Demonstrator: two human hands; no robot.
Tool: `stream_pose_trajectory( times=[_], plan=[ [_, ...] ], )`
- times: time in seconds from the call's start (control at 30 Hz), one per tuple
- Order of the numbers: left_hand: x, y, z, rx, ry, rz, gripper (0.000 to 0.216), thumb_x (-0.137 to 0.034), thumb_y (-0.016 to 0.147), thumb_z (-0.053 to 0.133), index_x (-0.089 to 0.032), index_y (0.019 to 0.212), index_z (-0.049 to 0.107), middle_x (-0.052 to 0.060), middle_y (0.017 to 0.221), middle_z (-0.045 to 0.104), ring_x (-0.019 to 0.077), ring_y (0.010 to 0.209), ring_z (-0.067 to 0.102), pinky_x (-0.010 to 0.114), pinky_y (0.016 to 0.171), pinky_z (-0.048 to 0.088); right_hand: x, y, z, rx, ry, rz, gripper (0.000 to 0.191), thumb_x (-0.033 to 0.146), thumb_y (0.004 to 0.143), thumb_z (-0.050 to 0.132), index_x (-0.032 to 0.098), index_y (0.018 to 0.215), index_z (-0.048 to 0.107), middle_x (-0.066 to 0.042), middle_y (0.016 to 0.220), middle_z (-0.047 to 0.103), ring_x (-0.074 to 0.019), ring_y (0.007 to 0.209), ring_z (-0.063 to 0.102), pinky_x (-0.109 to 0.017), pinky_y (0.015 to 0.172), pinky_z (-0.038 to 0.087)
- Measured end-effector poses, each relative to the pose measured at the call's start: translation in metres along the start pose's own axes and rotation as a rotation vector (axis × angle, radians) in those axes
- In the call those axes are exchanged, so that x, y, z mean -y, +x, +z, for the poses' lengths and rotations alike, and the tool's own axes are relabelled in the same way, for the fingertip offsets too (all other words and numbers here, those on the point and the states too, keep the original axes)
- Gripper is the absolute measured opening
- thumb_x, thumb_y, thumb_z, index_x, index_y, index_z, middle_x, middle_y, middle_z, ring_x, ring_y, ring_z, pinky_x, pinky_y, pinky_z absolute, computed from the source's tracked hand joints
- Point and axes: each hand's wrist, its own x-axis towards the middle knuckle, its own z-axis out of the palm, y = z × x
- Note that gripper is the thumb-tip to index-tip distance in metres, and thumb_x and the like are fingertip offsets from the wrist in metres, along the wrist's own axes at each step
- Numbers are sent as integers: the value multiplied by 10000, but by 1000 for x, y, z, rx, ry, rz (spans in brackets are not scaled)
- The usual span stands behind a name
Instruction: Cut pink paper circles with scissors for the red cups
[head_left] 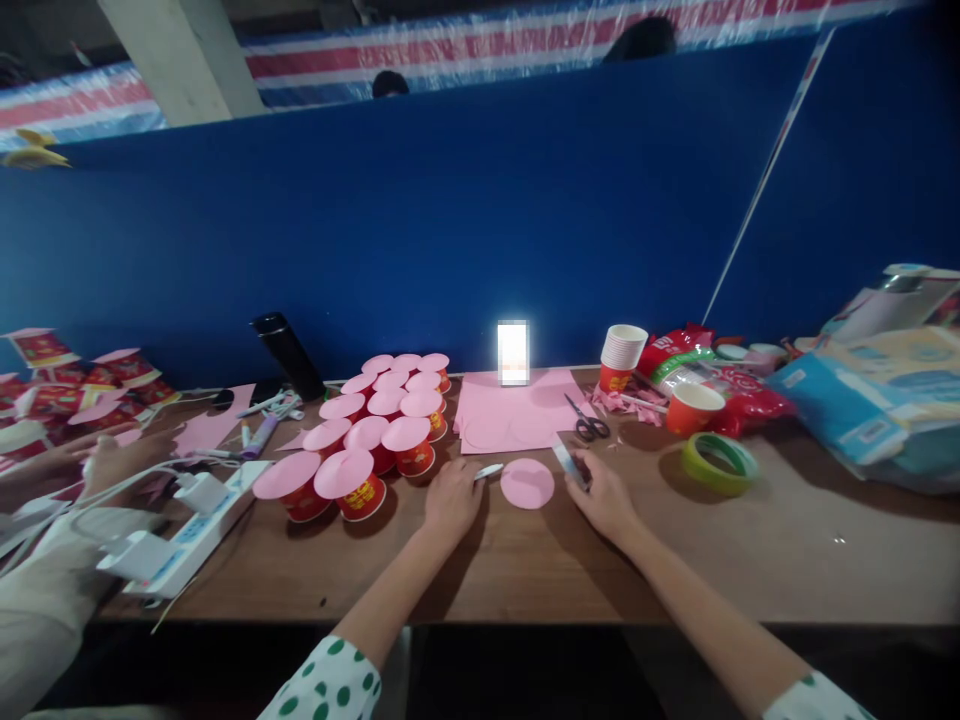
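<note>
My left hand (452, 498) is closed around a slim white pen (490, 471), whose end points toward a pink paper disc (527, 484) lying flat on the table. On the disc's other side, my right hand (606, 500) grips a pale flat strip (568, 462) that looks like a short ruler. Behind the disc lie pink paper sheets (517, 400) with faint round outlines. Dark-handled scissors (590, 427) rest at the sheets' right edge. Left of my left hand, several upturned red paper cups (415, 460) carry pink discs on top.
A co-worker's hands (120, 465) are at the far left, beside a white power strip (199, 530) with cables. A black bottle (286, 355) stands behind. To the right are stacked cups (622, 355), a single cup (694, 408), green tape (720, 464) and a blue package (862, 400).
</note>
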Motion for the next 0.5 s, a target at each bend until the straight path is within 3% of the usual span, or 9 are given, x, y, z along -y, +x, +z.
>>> stream_pose_trajectory(
  times=[0.5],
  plan=[
    [10,-3,-6,19,177,-62,259,-332,858,403,-211,934,619,77,886,557,213,818,541,296,650,410,1,0,0,4,-3,9,301,260,762,483,179,1048,532,-86,958,663,-220,847,619,-330,745,467]
  ],
)
